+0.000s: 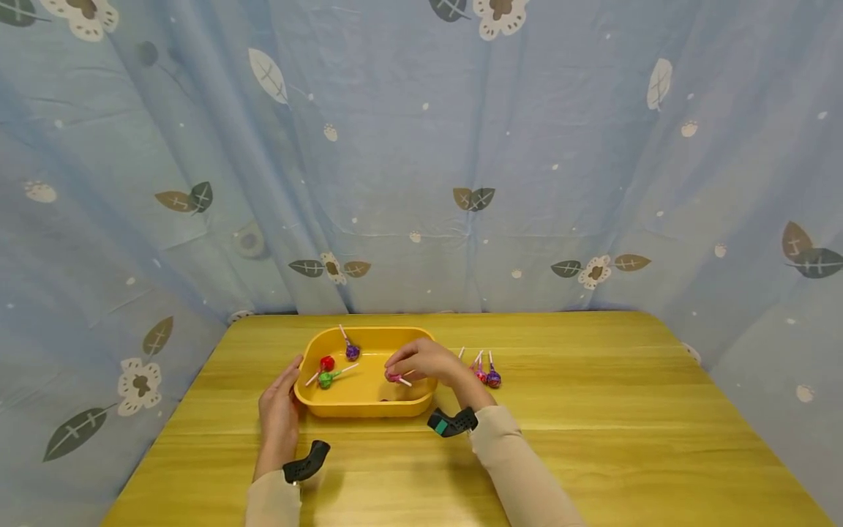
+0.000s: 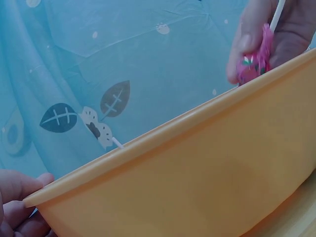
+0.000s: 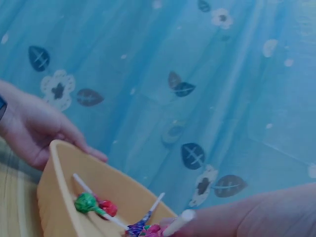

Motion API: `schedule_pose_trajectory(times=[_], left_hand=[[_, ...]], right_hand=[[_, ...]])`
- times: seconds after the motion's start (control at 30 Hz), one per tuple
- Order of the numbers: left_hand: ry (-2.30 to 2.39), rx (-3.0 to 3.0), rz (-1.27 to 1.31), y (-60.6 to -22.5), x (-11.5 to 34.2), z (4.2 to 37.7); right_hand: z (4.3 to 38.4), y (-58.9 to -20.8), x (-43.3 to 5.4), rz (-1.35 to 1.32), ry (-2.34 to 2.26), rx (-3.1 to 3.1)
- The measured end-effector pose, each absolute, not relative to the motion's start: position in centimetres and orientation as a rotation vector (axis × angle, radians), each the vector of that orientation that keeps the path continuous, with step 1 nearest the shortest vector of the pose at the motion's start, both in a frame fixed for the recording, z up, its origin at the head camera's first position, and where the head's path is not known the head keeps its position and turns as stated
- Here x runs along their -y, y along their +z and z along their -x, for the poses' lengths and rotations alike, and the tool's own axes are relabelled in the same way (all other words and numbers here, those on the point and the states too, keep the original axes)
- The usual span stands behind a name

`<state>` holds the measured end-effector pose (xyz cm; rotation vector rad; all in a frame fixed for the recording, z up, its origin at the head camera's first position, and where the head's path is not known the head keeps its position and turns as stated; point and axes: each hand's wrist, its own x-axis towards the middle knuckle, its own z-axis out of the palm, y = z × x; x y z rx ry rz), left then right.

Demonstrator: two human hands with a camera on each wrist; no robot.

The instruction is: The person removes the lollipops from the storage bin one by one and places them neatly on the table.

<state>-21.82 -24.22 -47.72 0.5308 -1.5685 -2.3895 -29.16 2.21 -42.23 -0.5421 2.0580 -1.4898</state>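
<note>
Here, over the right half of a yellow, round-cornered plastic tray, the right hand pinches a pink-wrapped, white-stemmed ball lollipop between thumb and fingers. The left hand lays fairly straight fingers against the tray's left edge. A light, low pinch, clear of the right edge, should serve well, the left hand bracing against any slide.
</note>
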Motion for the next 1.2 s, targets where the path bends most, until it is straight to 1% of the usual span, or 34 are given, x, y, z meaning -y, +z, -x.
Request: schedule_pose_trajectory(times=[0.5,0.93,1.2], left_hand=[[-2.408,1.558,-0.545,-47.7,24.3,21.8],[-2.417,1.572,-0.527,-47.9,24.5,21.7],[-2.409,1.61,-0.517,-47.9,24.5,21.7]], right_hand=[[27.5,-42.1,-6.8,0.369,-1.912,-1.799],[27.2,-43.8,-11.7,0.131,-2.08,-1.859],[27.6,-44.4,-15.2,0.091,-2.093,-1.87]])
